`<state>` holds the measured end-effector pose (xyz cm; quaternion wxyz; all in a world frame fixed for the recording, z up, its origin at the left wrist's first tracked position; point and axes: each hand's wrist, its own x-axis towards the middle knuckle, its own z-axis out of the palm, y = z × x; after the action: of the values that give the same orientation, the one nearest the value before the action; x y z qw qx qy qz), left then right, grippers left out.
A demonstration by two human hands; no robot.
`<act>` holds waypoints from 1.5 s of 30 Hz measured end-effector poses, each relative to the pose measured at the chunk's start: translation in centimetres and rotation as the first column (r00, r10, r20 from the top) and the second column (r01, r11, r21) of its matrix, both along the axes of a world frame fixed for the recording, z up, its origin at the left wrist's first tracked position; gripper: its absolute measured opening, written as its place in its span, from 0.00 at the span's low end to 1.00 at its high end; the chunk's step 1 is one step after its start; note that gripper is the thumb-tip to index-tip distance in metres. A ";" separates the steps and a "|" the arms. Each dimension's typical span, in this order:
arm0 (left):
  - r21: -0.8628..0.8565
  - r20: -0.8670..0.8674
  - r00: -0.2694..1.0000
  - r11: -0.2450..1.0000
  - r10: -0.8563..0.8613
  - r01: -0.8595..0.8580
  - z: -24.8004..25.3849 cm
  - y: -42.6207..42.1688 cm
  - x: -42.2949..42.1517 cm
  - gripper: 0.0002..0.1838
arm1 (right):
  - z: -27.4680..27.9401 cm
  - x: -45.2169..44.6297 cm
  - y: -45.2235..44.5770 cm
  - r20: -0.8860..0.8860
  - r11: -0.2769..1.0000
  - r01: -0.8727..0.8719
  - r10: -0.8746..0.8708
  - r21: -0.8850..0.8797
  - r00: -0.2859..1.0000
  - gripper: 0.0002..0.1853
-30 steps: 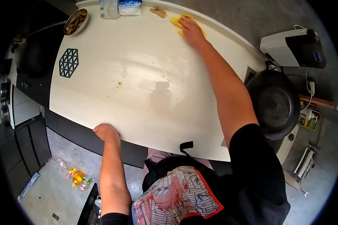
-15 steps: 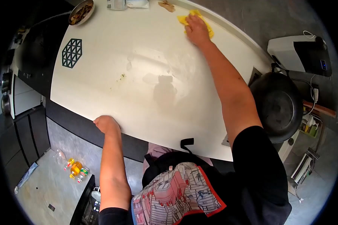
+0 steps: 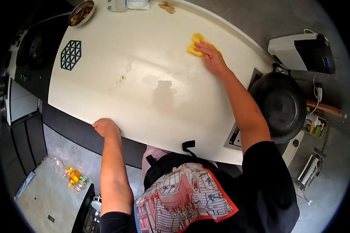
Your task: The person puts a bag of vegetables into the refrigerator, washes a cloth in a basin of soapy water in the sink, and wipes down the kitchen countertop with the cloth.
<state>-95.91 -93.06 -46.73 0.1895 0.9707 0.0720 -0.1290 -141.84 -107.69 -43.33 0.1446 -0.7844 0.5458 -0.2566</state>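
Note:
My right hand [image 3: 210,56] presses a crumpled yellow cloth [image 3: 197,46] onto the white countertop [image 3: 116,108], toward its far right side. Its fingers lie over the cloth and hold it. My left hand [image 3: 106,127] is closed and rests at the counter's near edge, with no object showing in it. Between the hands, the surface has wet smears and reflections. A few small green bits [image 3: 122,79] lie left of centre.
A dark hexagonal trivet [image 3: 70,55] lies at the left. Behind it are a bowl of food [image 3: 81,13], clear packages [image 3: 138,4] and a brown scrap [image 3: 167,7]. A large black wok [image 3: 278,106] sits at the right. Bottles [image 3: 74,178] stand on the floor.
My right hand has drawn the yellow cloth back from the counter's far edge, toward me. My left hand stays at the near edge. The whole view has shifted slightly.

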 end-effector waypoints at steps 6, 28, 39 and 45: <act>-0.054 -0.024 1.000 0.998 -0.019 0.018 -1.0 0.3 0.5 0.32 | -2.3 -10.7 1.0 0.263 0.883 0.463 -0.465 0.073 0.845 0.25; -0.023 -0.090 0.996 1.000 0.016 -0.018 -1.5 0.8 0.6 0.31 | -1.8 -10.3 5.7 -0.542 0.627 0.769 -0.693 -0.127 0.475 0.26; 0.003 -0.035 0.999 1.000 0.026 -0.026 0.0 -0.2 -0.2 0.31 | 1.7 -1.1 15.8 -0.062 0.971 0.239 -0.239 -0.007 0.969 0.27; -0.053 0.037 0.999 0.998 0.032 -0.030 -2.2 0.2 0.8 0.31 | 0.0 -9.1 4.3 -0.131 0.797 0.599 -0.588 0.073 0.798 0.26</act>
<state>-95.15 -92.85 -48.97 0.2180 0.9665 0.0800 -0.1097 -150.94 -103.38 -43.33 0.0722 -0.5763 0.7843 -0.2182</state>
